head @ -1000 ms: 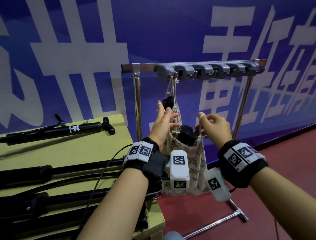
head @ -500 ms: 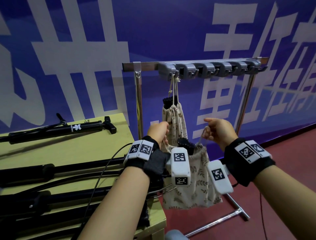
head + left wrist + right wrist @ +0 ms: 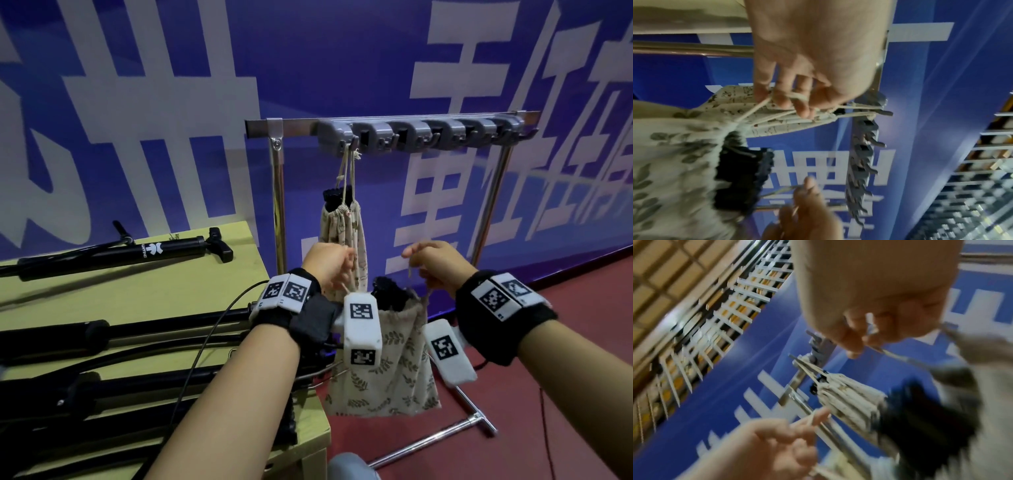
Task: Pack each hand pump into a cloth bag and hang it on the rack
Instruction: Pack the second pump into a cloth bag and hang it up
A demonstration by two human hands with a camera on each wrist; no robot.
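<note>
On the leftmost hook of the grey metal rack [image 3: 424, 132] one printed cloth bag [image 3: 342, 229] already hangs; several black hand pumps [image 3: 147, 251] lie unpacked on the yellow table [image 3: 191, 284]. Below the rack, a leaf-patterned cloth bag [image 3: 394, 370] with a black pump handle [image 3: 388, 291] poking out is unhung: left hand [image 3: 327, 265] and right hand [image 3: 436, 263] each pinch its drawstring, grip tight.

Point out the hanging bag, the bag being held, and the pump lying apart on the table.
hanging bag [image 3: 342, 229], head view, cloth body.
held bag [image 3: 394, 377], head view, leaf-print front.
table pump [image 3: 171, 248], head view, black barrel.
</note>
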